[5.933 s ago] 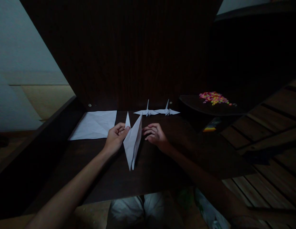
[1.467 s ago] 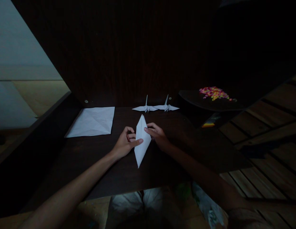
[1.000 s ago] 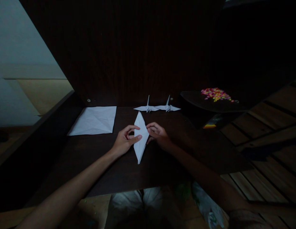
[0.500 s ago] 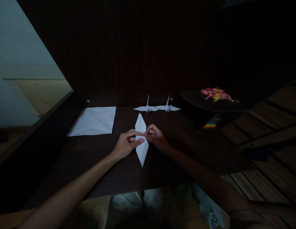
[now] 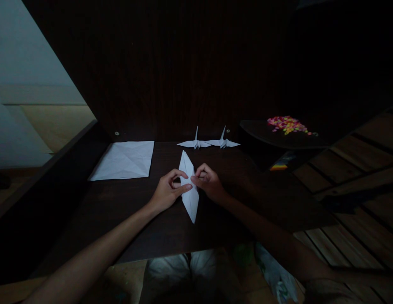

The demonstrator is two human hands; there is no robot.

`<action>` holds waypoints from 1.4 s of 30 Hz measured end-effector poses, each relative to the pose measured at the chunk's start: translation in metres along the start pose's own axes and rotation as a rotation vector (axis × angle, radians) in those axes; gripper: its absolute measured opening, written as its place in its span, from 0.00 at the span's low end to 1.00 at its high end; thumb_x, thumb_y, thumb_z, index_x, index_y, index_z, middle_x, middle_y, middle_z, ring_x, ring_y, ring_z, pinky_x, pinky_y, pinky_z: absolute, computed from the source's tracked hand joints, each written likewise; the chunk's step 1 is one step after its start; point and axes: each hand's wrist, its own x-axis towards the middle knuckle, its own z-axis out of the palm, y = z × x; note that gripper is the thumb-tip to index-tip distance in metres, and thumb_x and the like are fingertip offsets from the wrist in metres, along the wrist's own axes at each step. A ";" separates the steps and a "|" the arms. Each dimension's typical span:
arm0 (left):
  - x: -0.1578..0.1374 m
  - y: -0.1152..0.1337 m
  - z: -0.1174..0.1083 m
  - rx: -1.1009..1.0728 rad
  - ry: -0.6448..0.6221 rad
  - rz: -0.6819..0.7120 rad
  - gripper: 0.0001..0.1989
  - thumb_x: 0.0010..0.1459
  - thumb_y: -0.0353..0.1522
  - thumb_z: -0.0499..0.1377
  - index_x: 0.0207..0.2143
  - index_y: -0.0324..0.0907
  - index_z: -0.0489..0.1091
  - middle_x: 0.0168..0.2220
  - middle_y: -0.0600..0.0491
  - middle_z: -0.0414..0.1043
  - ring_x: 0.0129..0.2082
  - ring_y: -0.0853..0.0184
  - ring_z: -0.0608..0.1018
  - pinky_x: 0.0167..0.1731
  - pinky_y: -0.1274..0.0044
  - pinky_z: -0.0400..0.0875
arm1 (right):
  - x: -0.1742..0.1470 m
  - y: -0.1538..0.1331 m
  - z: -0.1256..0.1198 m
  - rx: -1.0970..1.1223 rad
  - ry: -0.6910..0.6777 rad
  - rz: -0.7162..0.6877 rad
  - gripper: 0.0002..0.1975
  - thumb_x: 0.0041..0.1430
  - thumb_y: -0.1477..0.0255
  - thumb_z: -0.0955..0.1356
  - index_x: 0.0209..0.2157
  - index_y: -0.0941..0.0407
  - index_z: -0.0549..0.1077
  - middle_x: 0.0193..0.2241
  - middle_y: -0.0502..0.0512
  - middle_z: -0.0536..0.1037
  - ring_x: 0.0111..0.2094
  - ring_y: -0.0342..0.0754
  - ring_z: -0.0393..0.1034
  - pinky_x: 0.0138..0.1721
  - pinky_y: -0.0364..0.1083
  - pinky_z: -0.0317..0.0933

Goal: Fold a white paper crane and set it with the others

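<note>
A long, diamond-shaped piece of folded white origami paper is between my hands, its points running away from and toward me. From the left, my left hand grips it with the thumb lying across its middle and the index finger curled at its edge. My right hand pinches the opposite edge near the middle, thumb on top and fingers curled. Just beyond the paper, two finished white paper cranes stand side by side with wings spread.
A creased white paper sheet lies flat at the left of the dark tabletop. At the right, a small dark shelf bears a pile of colourful small pieces. A dark panel rises behind; a plastic bag lies below.
The folded paper has tilted slightly, its near point shifting right and its far point a little left. My left index finger has drawn back from across the paper and curled.
</note>
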 end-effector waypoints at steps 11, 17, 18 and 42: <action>0.001 0.001 0.003 -0.175 -0.069 -0.031 0.25 0.46 0.33 0.70 0.34 0.44 0.52 0.31 0.59 0.74 0.22 0.70 0.79 0.20 0.82 0.72 | 0.000 0.005 0.003 0.074 0.006 0.109 0.22 0.47 0.60 0.72 0.33 0.52 0.56 0.15 0.38 0.68 0.11 0.39 0.61 0.11 0.38 0.58; 0.000 0.003 0.002 -0.172 -0.131 -0.036 0.24 0.47 0.33 0.69 0.32 0.44 0.52 0.33 0.56 0.75 0.27 0.65 0.82 0.26 0.76 0.77 | 0.003 0.003 0.002 0.070 0.026 0.182 0.21 0.48 0.57 0.70 0.34 0.53 0.59 0.12 0.39 0.70 0.10 0.41 0.63 0.10 0.38 0.57; 0.000 0.002 0.002 -0.164 -0.134 -0.039 0.23 0.48 0.33 0.69 0.32 0.43 0.53 0.33 0.56 0.75 0.27 0.66 0.81 0.25 0.77 0.76 | 0.003 0.003 0.002 0.068 0.026 0.172 0.20 0.49 0.57 0.70 0.34 0.53 0.59 0.12 0.39 0.70 0.10 0.41 0.63 0.10 0.37 0.57; 0.006 0.000 -0.005 0.010 0.232 0.085 0.16 0.44 0.38 0.70 0.30 0.39 0.69 0.30 0.56 0.70 0.20 0.76 0.70 0.20 0.83 0.64 | -0.007 -0.004 0.000 -0.163 -0.260 0.172 0.20 0.52 0.56 0.70 0.20 0.58 0.67 0.13 0.45 0.69 0.13 0.38 0.61 0.14 0.37 0.54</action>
